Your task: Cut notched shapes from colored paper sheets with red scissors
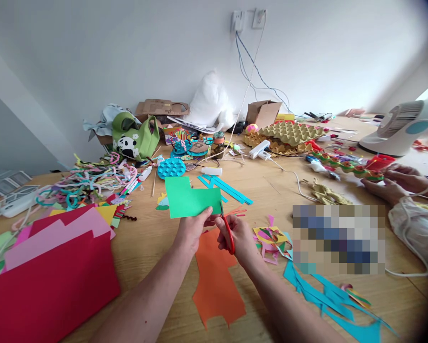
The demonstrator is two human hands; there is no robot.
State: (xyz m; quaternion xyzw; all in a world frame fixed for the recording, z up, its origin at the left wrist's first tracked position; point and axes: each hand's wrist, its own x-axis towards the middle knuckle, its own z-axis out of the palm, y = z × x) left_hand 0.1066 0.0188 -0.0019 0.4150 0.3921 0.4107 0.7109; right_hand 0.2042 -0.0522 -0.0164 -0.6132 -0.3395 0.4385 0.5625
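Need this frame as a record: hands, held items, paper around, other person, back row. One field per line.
left hand: holds green sheet, L-shaped
right hand: holds scissors, blades at the sheet's right edge
table, front: orange paper
table, left: red paper
table, right: blue scraps
other person: hands at egg-carton strip
back row: green bag, egg trays, fan
unreadable: pixelated patch, right

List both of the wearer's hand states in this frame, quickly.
Left hand: closed on the green paper, thumb on top.
Right hand: closed around the red-handled scissors, blades at the paper's right end.
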